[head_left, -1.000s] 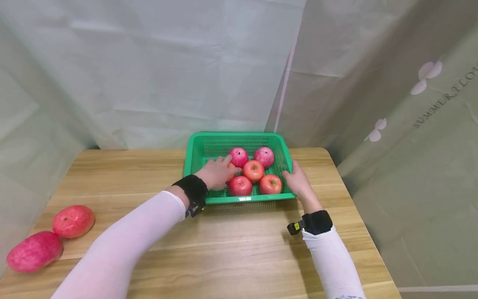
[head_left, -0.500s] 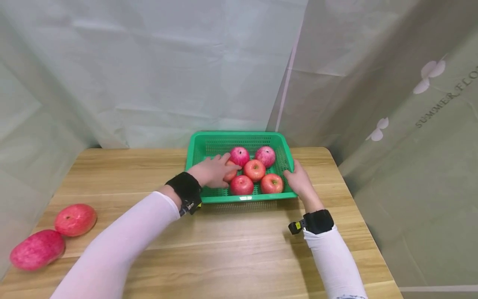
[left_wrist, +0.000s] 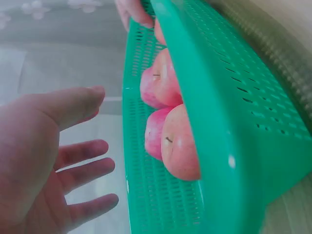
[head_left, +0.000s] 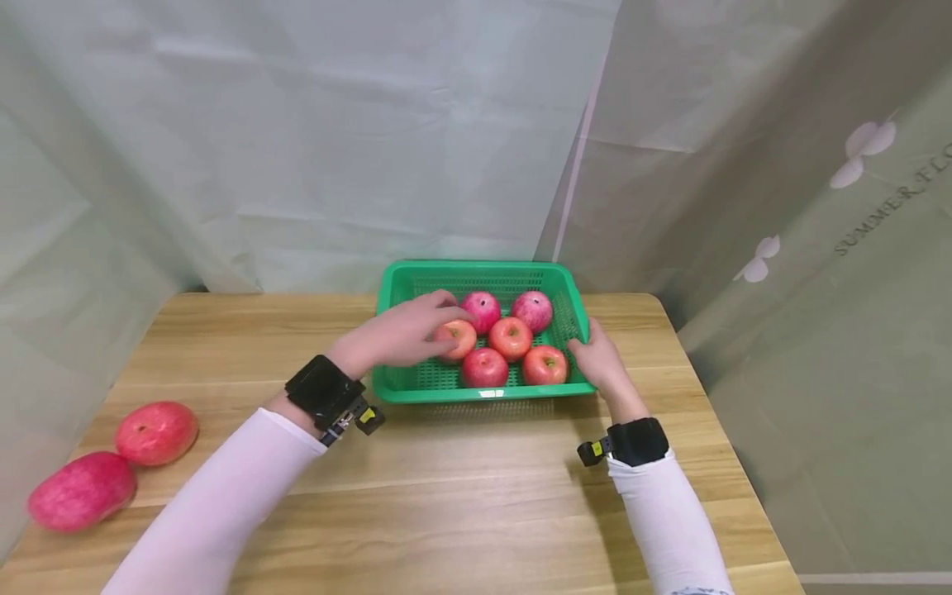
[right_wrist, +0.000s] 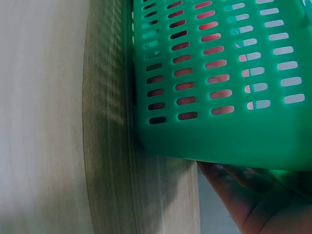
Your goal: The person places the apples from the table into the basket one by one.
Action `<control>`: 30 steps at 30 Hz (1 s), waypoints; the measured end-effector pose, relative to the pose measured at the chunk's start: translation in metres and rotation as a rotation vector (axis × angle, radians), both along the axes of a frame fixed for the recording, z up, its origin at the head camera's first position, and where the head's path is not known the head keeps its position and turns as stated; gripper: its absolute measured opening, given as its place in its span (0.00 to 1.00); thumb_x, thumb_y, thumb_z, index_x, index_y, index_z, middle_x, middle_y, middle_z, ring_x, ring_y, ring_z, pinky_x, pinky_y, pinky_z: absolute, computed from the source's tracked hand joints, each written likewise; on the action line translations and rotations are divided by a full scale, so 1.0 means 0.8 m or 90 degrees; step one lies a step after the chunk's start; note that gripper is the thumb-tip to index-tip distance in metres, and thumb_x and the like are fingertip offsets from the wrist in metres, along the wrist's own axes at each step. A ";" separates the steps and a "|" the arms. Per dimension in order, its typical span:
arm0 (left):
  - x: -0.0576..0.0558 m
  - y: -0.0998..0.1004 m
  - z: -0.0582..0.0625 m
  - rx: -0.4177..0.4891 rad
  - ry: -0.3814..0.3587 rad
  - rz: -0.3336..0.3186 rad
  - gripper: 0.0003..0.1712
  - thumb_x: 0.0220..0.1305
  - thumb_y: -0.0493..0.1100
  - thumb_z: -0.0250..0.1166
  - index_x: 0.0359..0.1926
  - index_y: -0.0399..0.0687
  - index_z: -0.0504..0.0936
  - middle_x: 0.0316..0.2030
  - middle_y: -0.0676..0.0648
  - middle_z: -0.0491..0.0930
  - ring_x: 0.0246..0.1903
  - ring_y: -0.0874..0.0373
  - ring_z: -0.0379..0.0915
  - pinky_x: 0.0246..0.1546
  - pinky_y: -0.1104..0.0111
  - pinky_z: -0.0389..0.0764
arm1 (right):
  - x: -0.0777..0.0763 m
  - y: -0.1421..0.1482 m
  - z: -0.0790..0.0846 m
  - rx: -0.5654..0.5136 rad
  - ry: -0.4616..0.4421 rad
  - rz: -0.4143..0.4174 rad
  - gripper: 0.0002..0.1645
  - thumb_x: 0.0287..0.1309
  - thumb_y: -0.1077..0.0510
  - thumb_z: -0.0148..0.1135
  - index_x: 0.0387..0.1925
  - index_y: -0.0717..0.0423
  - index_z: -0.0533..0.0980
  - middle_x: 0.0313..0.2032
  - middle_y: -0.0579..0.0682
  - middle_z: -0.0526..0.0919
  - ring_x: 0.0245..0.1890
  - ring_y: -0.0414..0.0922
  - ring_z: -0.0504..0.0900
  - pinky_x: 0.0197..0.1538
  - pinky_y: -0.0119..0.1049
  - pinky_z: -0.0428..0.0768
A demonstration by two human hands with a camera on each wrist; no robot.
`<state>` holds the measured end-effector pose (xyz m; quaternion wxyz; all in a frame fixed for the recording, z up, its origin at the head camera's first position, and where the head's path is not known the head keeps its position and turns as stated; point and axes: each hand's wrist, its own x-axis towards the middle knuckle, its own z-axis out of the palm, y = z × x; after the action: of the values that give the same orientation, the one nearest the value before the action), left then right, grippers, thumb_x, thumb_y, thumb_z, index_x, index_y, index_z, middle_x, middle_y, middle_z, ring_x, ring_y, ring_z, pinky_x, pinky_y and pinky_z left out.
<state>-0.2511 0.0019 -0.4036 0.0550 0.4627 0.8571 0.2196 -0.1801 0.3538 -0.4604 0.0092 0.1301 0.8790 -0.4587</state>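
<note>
A green perforated plastic basket (head_left: 487,395) stands at the back of the table with several red apples in it. My left hand (head_left: 402,332) is over the basket's left side, beside the leftmost apple (head_left: 457,340). In the left wrist view the thumb and fingers of the left hand (left_wrist: 53,151) are spread, with nothing between them, apart from the nearest apple (left_wrist: 180,144). My right hand (head_left: 601,361) grips the basket's right rim, thumb on the inside. The right wrist view shows the fingers of that hand (right_wrist: 263,200) under the rim, partly hidden by the basket wall (right_wrist: 219,141).
Two more red fruits lie at the table's left: a rounder one that looks like an apple (head_left: 156,433) and a longer pinkish one (head_left: 83,492). The wooden table (head_left: 446,504) meets a pale curtain (head_left: 335,149) behind the basket.
My left hand has drawn back leftward from the leftmost apple, which now shows more fully in the basket. My right hand has kept its grip on the rim.
</note>
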 end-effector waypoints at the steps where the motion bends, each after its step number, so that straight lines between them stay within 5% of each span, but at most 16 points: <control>1: 0.000 -0.005 -0.001 0.012 0.004 -0.003 0.24 0.77 0.46 0.66 0.69 0.47 0.81 0.64 0.40 0.76 0.59 0.45 0.76 0.61 0.51 0.79 | 0.000 0.000 0.000 0.000 0.000 -0.001 0.34 0.80 0.57 0.49 0.80 0.61 0.57 0.72 0.65 0.69 0.70 0.61 0.69 0.72 0.62 0.68; 6: 0.005 -0.027 -0.005 0.069 -0.012 -0.011 0.24 0.79 0.48 0.65 0.68 0.44 0.82 0.61 0.40 0.80 0.61 0.47 0.76 0.63 0.50 0.78 | -0.001 -0.001 0.002 -0.002 0.005 0.001 0.34 0.79 0.57 0.49 0.80 0.61 0.57 0.73 0.65 0.69 0.71 0.62 0.69 0.73 0.63 0.67; 13: 0.029 -0.053 0.006 0.160 -0.154 -0.020 0.23 0.77 0.50 0.68 0.67 0.50 0.82 0.63 0.49 0.82 0.64 0.48 0.76 0.64 0.47 0.78 | 0.001 -0.001 0.000 -0.003 0.002 -0.004 0.34 0.79 0.57 0.49 0.80 0.61 0.57 0.72 0.65 0.69 0.69 0.61 0.69 0.72 0.63 0.68; 19: 0.044 -0.085 0.001 0.155 -0.154 -0.039 0.22 0.77 0.45 0.67 0.67 0.47 0.82 0.61 0.51 0.83 0.62 0.50 0.78 0.61 0.46 0.80 | 0.000 -0.001 -0.003 -0.009 0.002 -0.001 0.34 0.78 0.58 0.49 0.80 0.62 0.57 0.72 0.66 0.69 0.69 0.61 0.69 0.72 0.62 0.68; 26: 0.059 -0.138 -0.007 0.170 -0.239 0.003 0.22 0.79 0.45 0.66 0.69 0.50 0.80 0.63 0.51 0.82 0.62 0.50 0.79 0.60 0.49 0.81 | 0.002 0.002 -0.002 -0.011 0.000 -0.009 0.34 0.79 0.58 0.49 0.80 0.63 0.56 0.73 0.66 0.68 0.71 0.62 0.68 0.74 0.63 0.66; 30: 0.067 -0.174 -0.013 0.174 -0.215 0.023 0.22 0.78 0.42 0.66 0.69 0.47 0.81 0.61 0.51 0.83 0.60 0.51 0.80 0.59 0.49 0.82 | 0.001 0.001 -0.002 -0.011 -0.002 -0.001 0.36 0.79 0.57 0.49 0.81 0.62 0.55 0.74 0.66 0.67 0.72 0.62 0.67 0.74 0.63 0.66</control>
<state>-0.1976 -0.1373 -0.4137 0.1303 0.4069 0.8062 0.4093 -0.1795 0.3546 -0.4617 0.0113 0.1315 0.8748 -0.4662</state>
